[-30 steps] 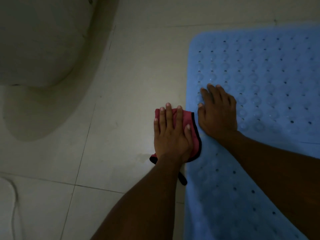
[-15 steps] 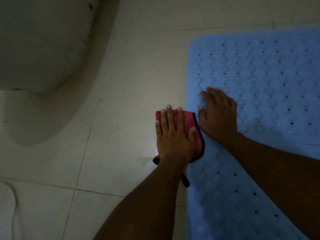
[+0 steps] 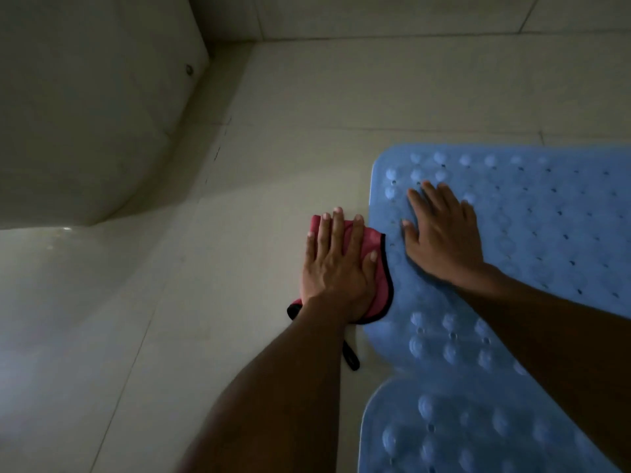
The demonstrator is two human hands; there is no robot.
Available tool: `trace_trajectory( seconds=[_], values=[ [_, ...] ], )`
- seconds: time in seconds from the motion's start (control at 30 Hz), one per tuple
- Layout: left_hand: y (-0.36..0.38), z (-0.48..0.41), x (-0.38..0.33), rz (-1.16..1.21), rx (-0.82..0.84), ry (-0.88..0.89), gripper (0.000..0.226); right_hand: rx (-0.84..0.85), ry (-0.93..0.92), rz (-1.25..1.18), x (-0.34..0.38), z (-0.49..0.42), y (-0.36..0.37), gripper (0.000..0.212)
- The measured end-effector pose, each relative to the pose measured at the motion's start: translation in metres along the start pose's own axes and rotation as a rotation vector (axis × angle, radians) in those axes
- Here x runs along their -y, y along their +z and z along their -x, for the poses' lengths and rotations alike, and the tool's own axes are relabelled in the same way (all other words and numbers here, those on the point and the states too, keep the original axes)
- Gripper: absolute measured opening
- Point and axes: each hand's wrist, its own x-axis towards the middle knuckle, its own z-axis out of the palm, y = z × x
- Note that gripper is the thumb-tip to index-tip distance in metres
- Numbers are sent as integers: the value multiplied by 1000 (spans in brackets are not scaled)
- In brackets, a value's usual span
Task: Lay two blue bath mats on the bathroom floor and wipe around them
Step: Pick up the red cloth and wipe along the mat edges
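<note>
A blue bath mat [image 3: 546,216] with raised bumps and small holes lies flat on the pale tiled floor at the right. A second blue mat [image 3: 461,431] lies nearer to me, its far end meeting the first. My left hand [image 3: 336,264] presses flat on a pink cloth [image 3: 379,288] with black trim, on the tiles right against the far mat's left edge. My right hand [image 3: 440,240] rests palm down, fingers spread, near that mat's far left corner. It holds nothing.
A white toilet base [image 3: 68,114] bulges in at the upper left, close to the tiled wall [image 3: 375,15] at the top. Bare floor tiles [image 3: 222,268] run between the toilet and the mats.
Both hands have slid forward along the mat's left edge toward its far corner, the cloth moving with my left hand. The view has lifted and now shows the wall.
</note>
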Motion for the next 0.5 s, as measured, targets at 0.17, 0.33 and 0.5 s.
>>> trace_trajectory(
  seconds=[0.17,0.33,0.5],
  values=[
    [-4,-52,-2,-28,0,9,65,-84,-35,-3,-16,-20,5,64],
    [-5,-81,0,-36,-23,16,65,-60,42,-23,-29,-39,9,65],
    [-7,-92,-1,-55,-51,18,67,-112,44,-30,-27,-35,9,61]
  ],
)
